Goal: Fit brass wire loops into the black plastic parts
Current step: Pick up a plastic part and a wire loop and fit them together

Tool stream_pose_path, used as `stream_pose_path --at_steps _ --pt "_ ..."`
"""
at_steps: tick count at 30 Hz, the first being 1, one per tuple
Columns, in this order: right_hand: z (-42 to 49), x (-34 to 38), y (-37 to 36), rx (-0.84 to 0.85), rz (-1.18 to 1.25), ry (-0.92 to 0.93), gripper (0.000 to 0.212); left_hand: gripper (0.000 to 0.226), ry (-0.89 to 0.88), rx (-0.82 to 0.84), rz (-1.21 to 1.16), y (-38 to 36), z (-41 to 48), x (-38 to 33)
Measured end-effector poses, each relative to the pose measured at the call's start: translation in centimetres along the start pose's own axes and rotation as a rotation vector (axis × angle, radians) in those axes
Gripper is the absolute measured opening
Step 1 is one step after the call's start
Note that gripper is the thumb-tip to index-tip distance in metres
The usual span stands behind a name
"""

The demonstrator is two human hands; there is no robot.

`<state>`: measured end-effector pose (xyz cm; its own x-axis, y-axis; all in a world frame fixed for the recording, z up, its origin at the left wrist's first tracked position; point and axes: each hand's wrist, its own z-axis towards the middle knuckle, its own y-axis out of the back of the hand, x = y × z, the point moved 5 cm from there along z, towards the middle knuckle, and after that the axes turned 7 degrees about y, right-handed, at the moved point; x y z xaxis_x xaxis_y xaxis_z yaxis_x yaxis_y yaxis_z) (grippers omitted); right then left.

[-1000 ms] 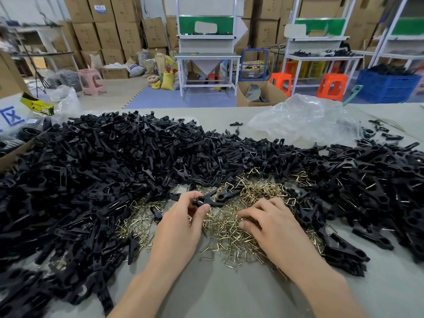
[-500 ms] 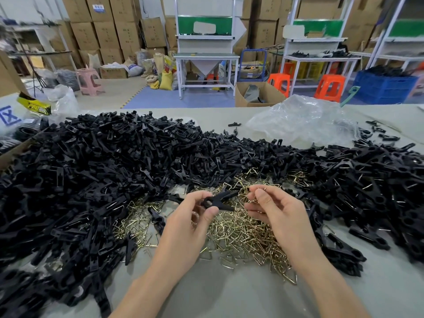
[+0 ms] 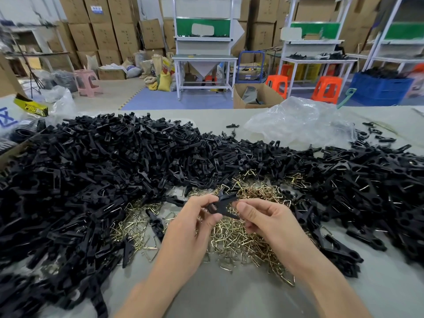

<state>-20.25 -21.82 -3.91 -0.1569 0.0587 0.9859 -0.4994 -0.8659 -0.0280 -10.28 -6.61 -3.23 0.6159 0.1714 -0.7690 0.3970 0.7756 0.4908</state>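
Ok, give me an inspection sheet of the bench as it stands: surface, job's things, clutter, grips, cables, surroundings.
Surface: grey table, bare at the near edge and the far side.
Job's things: black plastic pieces in a left heap and a right heap; brass loops piled between them; one held part above the loops.
Clutter: crumpled clear bag at the far side, a few stray black pieces near it.
Grips: left hand pinches the held part; right hand has curled fingers at its other end, and whether they pinch a loop cannot be told.
Cables: nothing seen.
Surroundings: stacked cardboard boxes, white bench, orange stools, blue crate.
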Motion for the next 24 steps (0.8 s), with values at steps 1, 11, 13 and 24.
stream_pose_path --at_steps 1,11,13,24 --pt "0.0 -0.2 0.1 -0.008 0.009 -0.011 0.047 0.021 -0.018 0.005 0.025 0.0 -0.1 -0.1" --pt "0.2 -0.7 -0.1 0.011 0.069 -0.04 0.061 0.025 -0.052 0.01 0.072 0.1 -0.3 -0.4" --pt "0.3 -0.6 -0.1 0.027 0.079 -0.047 0.062 0.024 -0.043 0.012 0.064 0.1 -0.3 -0.4" --pt "-0.1 0.2 -1.5 0.108 0.251 -0.057 0.067 0.023 0.096 0.15 -0.206 -0.5 -0.2 -0.8"
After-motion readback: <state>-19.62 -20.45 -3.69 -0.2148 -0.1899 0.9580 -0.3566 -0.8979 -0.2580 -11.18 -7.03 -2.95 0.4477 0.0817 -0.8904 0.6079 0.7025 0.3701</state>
